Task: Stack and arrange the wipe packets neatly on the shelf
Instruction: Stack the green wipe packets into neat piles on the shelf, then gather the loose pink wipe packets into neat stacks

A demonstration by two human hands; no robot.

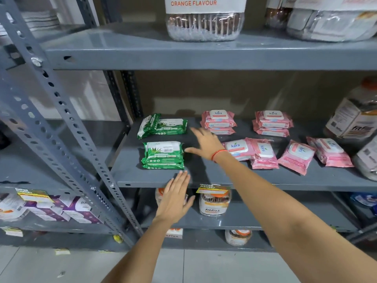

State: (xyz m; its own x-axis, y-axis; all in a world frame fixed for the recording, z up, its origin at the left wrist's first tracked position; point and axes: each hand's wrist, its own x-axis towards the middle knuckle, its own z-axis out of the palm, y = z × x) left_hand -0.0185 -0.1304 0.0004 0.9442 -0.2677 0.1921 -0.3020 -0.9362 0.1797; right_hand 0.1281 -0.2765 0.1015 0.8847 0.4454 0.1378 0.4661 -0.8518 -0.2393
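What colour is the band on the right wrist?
Red: a thin band around the right wrist, shown in the head view.

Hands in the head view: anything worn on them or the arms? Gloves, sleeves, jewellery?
Both are bare: no gloves, and no sleeves show along either forearm. The right hand has a thin red-orange band around its wrist, like a thread or slim bracelet. The left hand and its wrist carry nothing. No rings or watch are visible on either.

grey painted metal shelf [204, 178], semi-gloss; glossy plastic wipe pkts [163, 156]
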